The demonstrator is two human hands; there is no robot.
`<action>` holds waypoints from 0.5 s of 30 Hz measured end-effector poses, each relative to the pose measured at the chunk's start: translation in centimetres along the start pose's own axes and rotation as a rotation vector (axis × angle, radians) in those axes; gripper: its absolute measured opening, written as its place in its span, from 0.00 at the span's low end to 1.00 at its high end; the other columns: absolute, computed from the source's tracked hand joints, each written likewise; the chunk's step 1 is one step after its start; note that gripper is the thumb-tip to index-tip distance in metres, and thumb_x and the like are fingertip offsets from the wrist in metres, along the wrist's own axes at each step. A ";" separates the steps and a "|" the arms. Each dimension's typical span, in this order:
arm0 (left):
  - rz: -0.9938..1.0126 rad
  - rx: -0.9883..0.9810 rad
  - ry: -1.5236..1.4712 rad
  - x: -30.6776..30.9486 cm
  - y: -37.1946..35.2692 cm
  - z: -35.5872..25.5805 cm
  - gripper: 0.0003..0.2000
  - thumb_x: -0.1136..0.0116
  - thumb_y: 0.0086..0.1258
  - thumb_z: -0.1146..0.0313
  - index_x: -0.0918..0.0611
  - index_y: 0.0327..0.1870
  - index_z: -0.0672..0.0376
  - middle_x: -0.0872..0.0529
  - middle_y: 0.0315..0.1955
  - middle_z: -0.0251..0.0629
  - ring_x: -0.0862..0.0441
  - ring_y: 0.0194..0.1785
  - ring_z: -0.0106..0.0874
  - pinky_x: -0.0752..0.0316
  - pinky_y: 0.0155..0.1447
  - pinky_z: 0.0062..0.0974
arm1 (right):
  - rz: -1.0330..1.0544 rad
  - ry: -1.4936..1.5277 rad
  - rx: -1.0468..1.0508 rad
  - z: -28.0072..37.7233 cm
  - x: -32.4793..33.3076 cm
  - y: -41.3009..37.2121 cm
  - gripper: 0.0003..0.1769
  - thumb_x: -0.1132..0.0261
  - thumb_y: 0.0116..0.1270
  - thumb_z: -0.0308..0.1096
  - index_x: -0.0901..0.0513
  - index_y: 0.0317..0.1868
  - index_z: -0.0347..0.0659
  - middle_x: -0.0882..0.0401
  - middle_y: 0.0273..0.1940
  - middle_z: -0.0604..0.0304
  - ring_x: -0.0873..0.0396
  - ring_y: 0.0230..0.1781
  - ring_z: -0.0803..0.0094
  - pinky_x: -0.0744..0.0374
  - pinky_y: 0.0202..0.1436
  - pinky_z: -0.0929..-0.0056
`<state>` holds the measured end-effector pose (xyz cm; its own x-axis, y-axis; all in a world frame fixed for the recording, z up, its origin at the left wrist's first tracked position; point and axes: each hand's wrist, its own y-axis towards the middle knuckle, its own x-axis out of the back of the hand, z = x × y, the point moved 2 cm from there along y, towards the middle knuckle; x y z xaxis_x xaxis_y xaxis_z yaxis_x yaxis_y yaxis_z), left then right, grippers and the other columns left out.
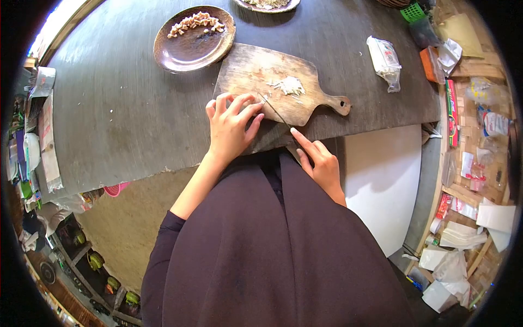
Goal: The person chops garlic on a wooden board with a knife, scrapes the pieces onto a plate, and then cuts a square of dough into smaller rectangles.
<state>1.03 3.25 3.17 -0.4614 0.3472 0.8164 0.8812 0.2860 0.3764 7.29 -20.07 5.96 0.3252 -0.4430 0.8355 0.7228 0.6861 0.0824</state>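
Note:
My right hand (321,163) grips a knife (276,110), its index finger stretched along the top toward the blade. The thin blade lies slantwise over the near edge of a wooden cutting board (248,71). Just left of the blade, my left hand (231,125) rests with curled fingers on the board's near left part. At its fingertips is a small white piece (262,101), mostly hidden, whose kind I cannot make out. A small heap of thin white slivers (290,85) lies on the board, toward the handle side.
Beyond the board, a brown plate (185,54) holds diced pinkish-brown pieces (197,23). Another plate (267,7) with pale shredded food stands at the far edge of view. A white plastic packet (384,61) lies right on the dark table (125,120). Shelves with packages line the right side.

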 end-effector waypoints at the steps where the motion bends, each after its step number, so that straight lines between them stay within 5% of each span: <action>1: 0.000 0.000 -0.001 0.0 0.0 0.0 0.12 0.28 0.67 0.61 0.09 0.50 0.44 0.13 0.57 0.23 0.26 0.62 0.38 0.41 0.68 0.43 | 0.000 -0.001 -0.001 -0.1 0.1 -0.2 0.33 0.30 0.71 0.33 0.21 0.74 0.71 0.23 0.32 0.60 0.19 0.24 0.61 0.16 0.31 0.62; 15: -0.014 0.009 -0.002 0.0 -0.4 0.0 0.13 0.27 0.66 0.59 0.09 0.51 0.42 0.16 0.59 0.26 0.28 0.65 0.39 0.41 0.69 0.44 | 0.001 0.006 -0.019 0.1 -0.5 -0.1 0.32 0.29 0.70 0.33 0.20 0.73 0.70 0.22 0.32 0.61 0.18 0.25 0.62 0.17 0.31 0.62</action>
<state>0.71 3.18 3.04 -0.4740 0.3445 0.8103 0.8737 0.2987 0.3840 7.00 -19.83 5.64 0.3290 -0.4458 0.8325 0.7338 0.6755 0.0717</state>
